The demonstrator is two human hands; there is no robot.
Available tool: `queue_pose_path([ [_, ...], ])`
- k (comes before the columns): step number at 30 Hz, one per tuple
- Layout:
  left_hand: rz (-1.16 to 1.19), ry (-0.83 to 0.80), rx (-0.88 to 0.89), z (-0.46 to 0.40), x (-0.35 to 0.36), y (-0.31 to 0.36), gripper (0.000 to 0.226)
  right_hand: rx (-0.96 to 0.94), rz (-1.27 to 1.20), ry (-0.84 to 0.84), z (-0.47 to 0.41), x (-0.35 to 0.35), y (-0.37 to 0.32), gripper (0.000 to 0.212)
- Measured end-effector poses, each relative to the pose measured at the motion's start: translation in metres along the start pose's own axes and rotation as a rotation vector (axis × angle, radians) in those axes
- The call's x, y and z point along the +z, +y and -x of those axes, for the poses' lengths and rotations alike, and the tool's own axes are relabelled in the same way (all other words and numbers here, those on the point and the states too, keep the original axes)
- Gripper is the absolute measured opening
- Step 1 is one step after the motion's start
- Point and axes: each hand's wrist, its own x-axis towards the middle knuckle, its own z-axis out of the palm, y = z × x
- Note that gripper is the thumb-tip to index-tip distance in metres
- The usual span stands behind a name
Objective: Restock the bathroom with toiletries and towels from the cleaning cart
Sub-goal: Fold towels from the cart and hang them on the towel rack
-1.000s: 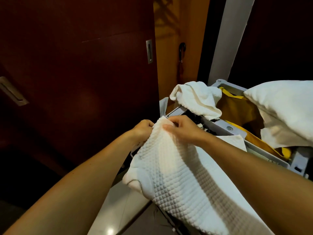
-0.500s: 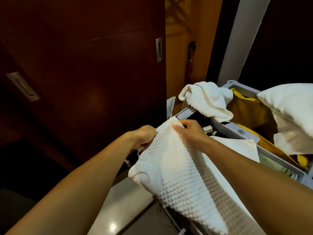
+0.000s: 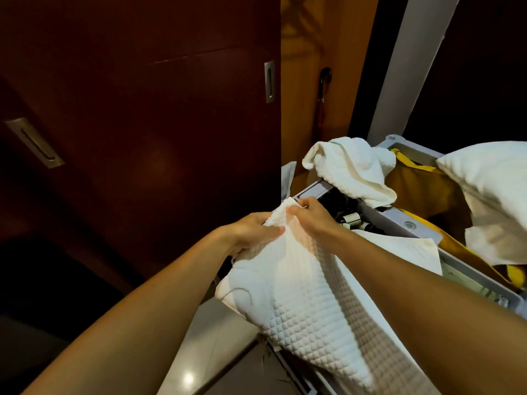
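A white waffle-textured towel (image 3: 302, 303) drapes from the grey cleaning cart (image 3: 422, 226) down toward me. My left hand (image 3: 251, 232) grips its top left edge, thumb pressed over the fabric. My right hand (image 3: 310, 215) pinches the top corner just beside it. Both hands nearly touch at the towel's upper end. Small dark toiletry bottles (image 3: 352, 218) lie in the cart's tray behind my right hand. A crumpled white towel (image 3: 350, 166) hangs over the cart's far rim.
A dark wooden sliding door (image 3: 142, 124) with metal recessed handles (image 3: 269, 81) stands close on the left. A yellow laundry bag (image 3: 419, 192) and a white pillow (image 3: 490, 178) fill the cart's right side. Pale floor tile (image 3: 211, 346) shows below.
My left thumb has come over the towel's front edge and both hands have drawn closer together at its top. The view shifted slightly right and up.
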Motion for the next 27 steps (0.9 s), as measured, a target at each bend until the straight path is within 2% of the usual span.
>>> queue_pose_path([
  [4,0.025,-0.038,0.040,0.001,-0.002,-0.003,0.022,0.075,-0.054,-0.139,-0.004,-0.014,-0.004,0.026],
  [6,0.045,-0.039,0.064,0.002,-0.001,-0.004,0.023,0.100,-0.102,-0.197,-0.004,-0.022,-0.004,0.035],
  [8,0.018,-0.016,0.102,0.000,-0.001,-0.005,0.023,0.122,-0.132,-0.319,-0.005,-0.027,-0.004,0.034],
  [10,-0.017,0.030,0.143,-0.002,0.001,-0.006,0.020,0.096,-0.104,-0.354,-0.002,-0.030,-0.004,0.033],
  [14,0.019,0.189,0.167,-0.002,0.008,-0.008,0.026,-0.035,-0.091,-0.273,0.010,-0.030,-0.006,0.025],
  [17,-0.102,0.285,0.162,0.000,0.013,-0.002,0.034,-0.097,-0.112,-0.256,0.020,-0.035,-0.009,0.030],
  [20,-0.094,0.232,0.161,0.007,0.013,0.011,0.042,-0.202,-0.084,-0.146,0.028,-0.040,-0.014,0.023],
  [22,-0.049,0.142,0.157,0.015,0.006,0.019,0.042,-0.247,-0.080,0.008,0.031,-0.045,-0.019,0.019],
  [25,-0.193,0.069,0.098,0.027,-0.013,0.023,0.041,-0.230,-0.114,0.212,0.033,-0.061,-0.026,0.035],
  [27,-0.199,0.063,0.084,0.035,-0.024,0.027,0.043,-0.242,-0.102,0.292,0.038,-0.072,-0.031,0.043],
])
